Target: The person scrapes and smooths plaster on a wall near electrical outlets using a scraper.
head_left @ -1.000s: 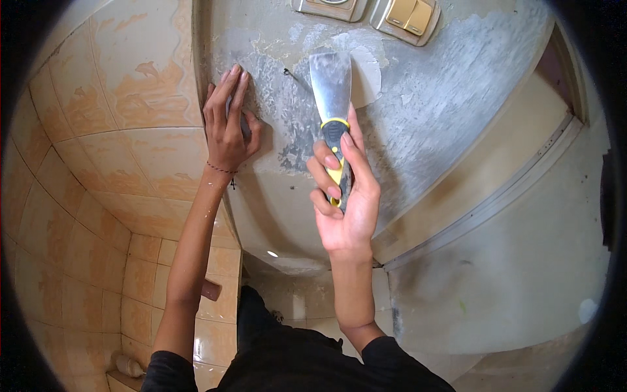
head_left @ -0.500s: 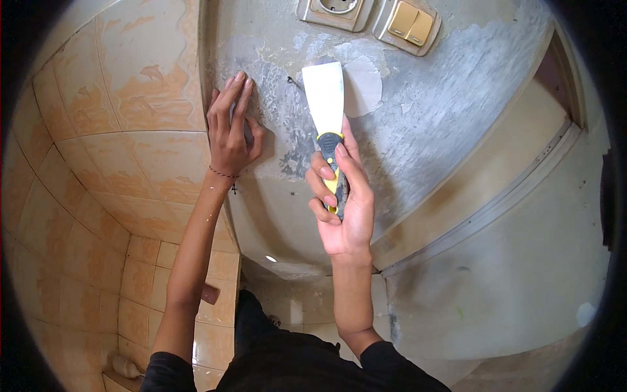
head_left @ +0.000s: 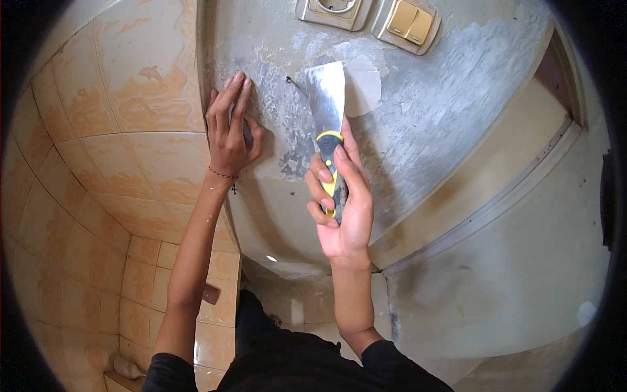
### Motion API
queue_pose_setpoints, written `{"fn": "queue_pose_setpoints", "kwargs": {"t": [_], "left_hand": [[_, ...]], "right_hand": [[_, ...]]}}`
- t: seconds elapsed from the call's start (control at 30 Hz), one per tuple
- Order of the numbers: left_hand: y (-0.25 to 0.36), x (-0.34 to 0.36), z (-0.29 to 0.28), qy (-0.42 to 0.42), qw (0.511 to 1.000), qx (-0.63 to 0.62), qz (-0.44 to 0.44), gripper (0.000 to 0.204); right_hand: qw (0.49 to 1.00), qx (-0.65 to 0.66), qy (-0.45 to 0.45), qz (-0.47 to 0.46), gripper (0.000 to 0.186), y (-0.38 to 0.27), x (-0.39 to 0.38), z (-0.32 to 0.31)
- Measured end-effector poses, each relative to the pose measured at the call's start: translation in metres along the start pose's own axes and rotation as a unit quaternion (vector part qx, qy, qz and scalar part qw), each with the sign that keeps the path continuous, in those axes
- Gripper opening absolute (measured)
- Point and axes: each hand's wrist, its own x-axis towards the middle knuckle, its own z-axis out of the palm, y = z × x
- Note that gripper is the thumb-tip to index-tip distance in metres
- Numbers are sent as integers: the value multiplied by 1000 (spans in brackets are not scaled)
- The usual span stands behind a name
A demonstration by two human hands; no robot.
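Note:
My left hand lies against the patchy grey wall just beside the tiled edge, its fingers stretched upward and its wrist in a thin braided cord. In my right hand is a putty knife with a wide metal blade and a yellow-and-dark handle; the fingers wrap round the handle. The blade points up, over the wall next to a pale round patch. I cannot tell whether it touches the surface. A small dark hook or nail sticks out left of the blade.
A socket and a beige double switch are mounted above. Orange-patterned tiled walls run along the left, with a beige bottle low down. A frame edge curves at the right. Dark clothing fills the bottom.
The putty knife in my right hand has shifted slightly down and left since a second ago. The view has moved slightly. My left hand keeps its place on the wall.

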Motion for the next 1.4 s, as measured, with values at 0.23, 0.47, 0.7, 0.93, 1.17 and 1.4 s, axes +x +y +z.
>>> {"fn": "queue_pose_setpoints", "kwargs": {"t": [0.23,0.47,0.7,0.93,1.17,1.4], "left_hand": [[-1,1,0,-2,1000,6,6,66],[0,1,0,-2,1000,9,8,67],[-4,-3,2,8,1000,10,6,66],[1,0,1,5,1000,7,7,68],[0,0,4,18,1000,3,20,68],[-6,-1,7,32,999,11,33,65]], "right_hand": [[1000,2,0,5,58,1,4,0],[999,22,-21,23,58,-1,2,-15],[997,47,-31,51,56,12,-1,-21],[992,53,-69,86,54,-2,7,-20],[953,207,-160,155,58,-10,10,-39],[963,191,-124,147,43,-34,9,-29]]}}
